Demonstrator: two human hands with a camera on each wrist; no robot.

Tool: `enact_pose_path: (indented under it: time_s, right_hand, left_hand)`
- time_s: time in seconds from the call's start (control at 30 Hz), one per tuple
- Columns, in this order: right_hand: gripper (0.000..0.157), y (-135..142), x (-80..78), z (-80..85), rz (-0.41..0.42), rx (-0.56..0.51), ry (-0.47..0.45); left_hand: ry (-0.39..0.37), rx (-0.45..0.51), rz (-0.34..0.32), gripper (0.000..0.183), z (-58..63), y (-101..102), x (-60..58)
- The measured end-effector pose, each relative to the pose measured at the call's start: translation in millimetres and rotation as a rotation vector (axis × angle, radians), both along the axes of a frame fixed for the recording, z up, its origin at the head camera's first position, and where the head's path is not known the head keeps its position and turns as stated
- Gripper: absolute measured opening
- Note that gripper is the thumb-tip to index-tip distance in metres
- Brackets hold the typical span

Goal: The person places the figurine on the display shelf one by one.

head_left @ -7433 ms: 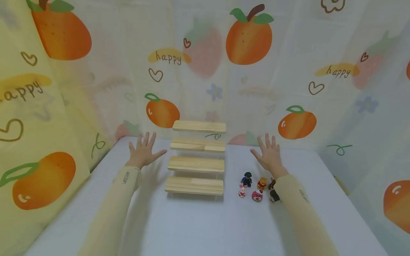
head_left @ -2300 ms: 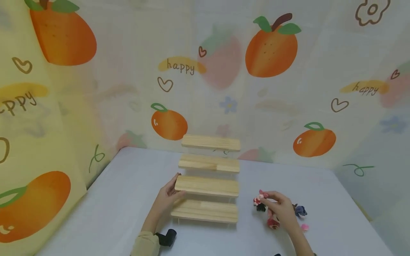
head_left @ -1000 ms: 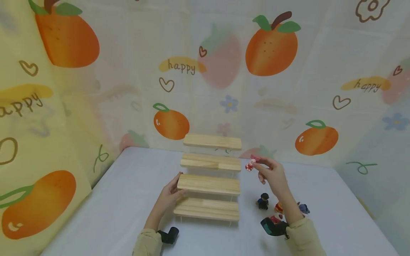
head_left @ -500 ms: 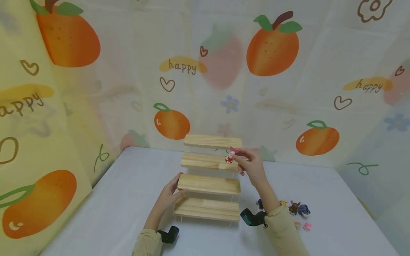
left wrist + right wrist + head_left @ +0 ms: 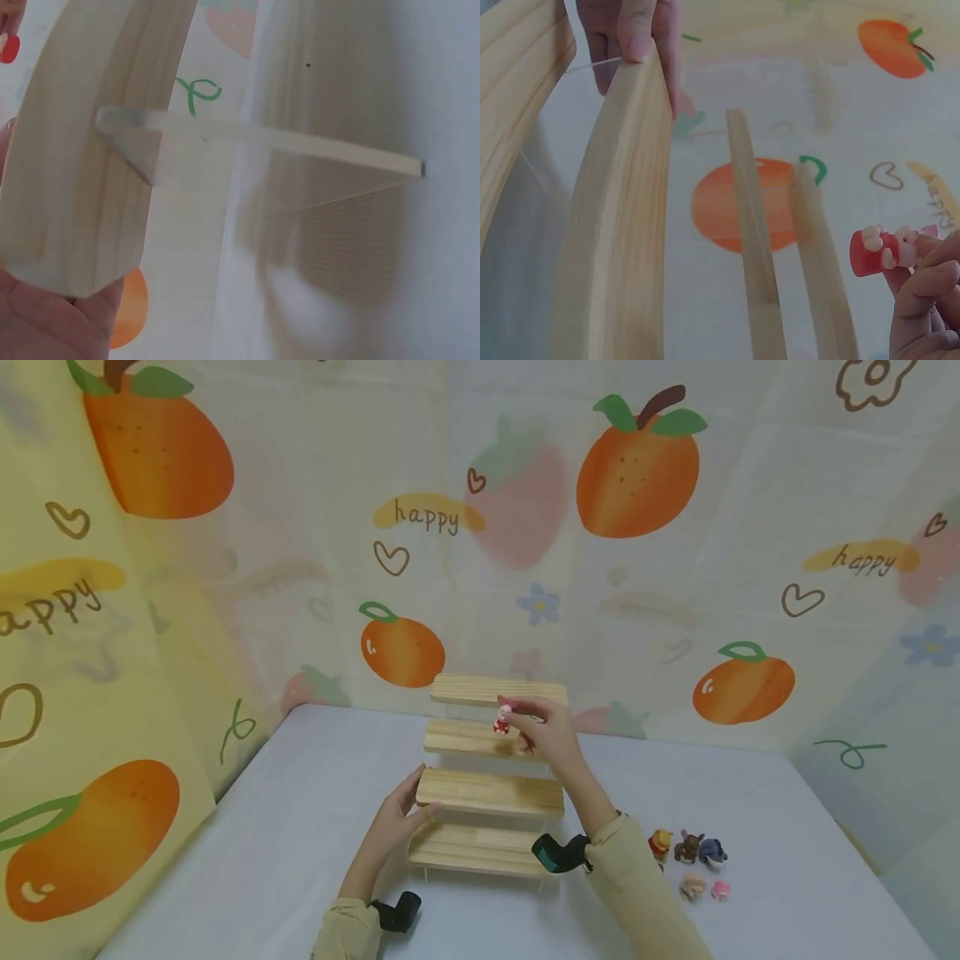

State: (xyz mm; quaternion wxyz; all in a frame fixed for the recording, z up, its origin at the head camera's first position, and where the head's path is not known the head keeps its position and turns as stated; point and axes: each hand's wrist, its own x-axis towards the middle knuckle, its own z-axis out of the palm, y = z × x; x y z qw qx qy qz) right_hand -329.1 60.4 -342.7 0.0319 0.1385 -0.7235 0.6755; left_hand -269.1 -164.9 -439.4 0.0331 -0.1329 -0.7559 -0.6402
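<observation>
My left hand (image 5: 392, 822) grips the left end of the second board from the bottom on a four-tier wooden display stand (image 5: 487, 791), its thumb on top in the right wrist view. The board's underside (image 5: 82, 150) and a clear support leg (image 5: 277, 139) fill much of the left wrist view. My right hand (image 5: 553, 735) pinches a small pink piglet figurine (image 5: 502, 720) by its head between thumb and fingers. The figurine is upright, in front of the third board, with its red-clad body (image 5: 870, 251) facing the boards in the right wrist view.
Right of the stand on the white table (image 5: 780, 827) are a yellow bear figurine (image 5: 661, 842), a brown one (image 5: 687, 847), a blue one (image 5: 713, 853), a beige one (image 5: 693, 885) and a pink one (image 5: 721, 890). My right sleeve hides others. A fruit-print cloth (image 5: 480, 610) hangs behind.
From the spread hands at first, the left took hold of the stand and stayed. The right picked up the piglet figurine from the table, raised it and carried it left over the stand.
</observation>
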Motion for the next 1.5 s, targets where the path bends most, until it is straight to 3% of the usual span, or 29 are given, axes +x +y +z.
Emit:
enact_pose_path:
  time_s: [0.27, 0.47, 0.7, 0.8, 0.93, 1.07, 1.17, 1.3, 1.5]
  right_hand:
    - [0.026, -25.4, -3.5, -4.7, 0.028, -0.023, -0.072]
    - [0.023, -40.7, -6.3, -10.2, 0.028, -0.062, -0.088]
    - [0.023, -57.3, -7.2, -18.5, 0.07, -0.06, -0.087]
    - [0.022, -62.3, -8.2, -21.2, 0.073, -0.077, -0.073]
    - [0.022, -66.5, -9.3, -23.1, 0.087, -0.104, -0.035]
    - [0.024, -71.3, -1.9, -12.2, 0.117, -0.092, 0.0]
    - [0.024, -75.2, -2.5, -11.4, 0.114, -0.073, -0.005]
    - [0.024, -78.5, -12.6, -24.2, 0.074, -0.07, -0.019]
    - [0.023, -83.4, -13.5, -27.6, 0.015, -0.058, -0.038]
  left_hand:
    - [0.023, -0.007, 0.034, 0.068, -25.0, -5.6, -13.3]
    - [0.082, 0.013, 0.007, 0.066, -27.0, -5.7, -15.7]
    - [0.029, 0.011, 0.022, 0.067, -29.5, -7.3, -12.2]
    - [0.009, 0.02, 0.017, 0.068, -27.5, -6.8, -11.2]
    - [-0.001, 0.04, -0.001, 0.067, -11.4, -3.0, -4.6]
    - [-0.022, 0.041, 0.01, 0.067, 0.6, -0.4, 0.8]
    - [-0.036, 0.048, 0.025, 0.068, -8.3, -3.0, -3.8]
    - [-0.025, 0.051, 0.027, 0.07, -24.2, -5.6, -12.9]
    - [0.003, 0.06, 0.007, 0.07, -28.5, -5.8, -15.8]
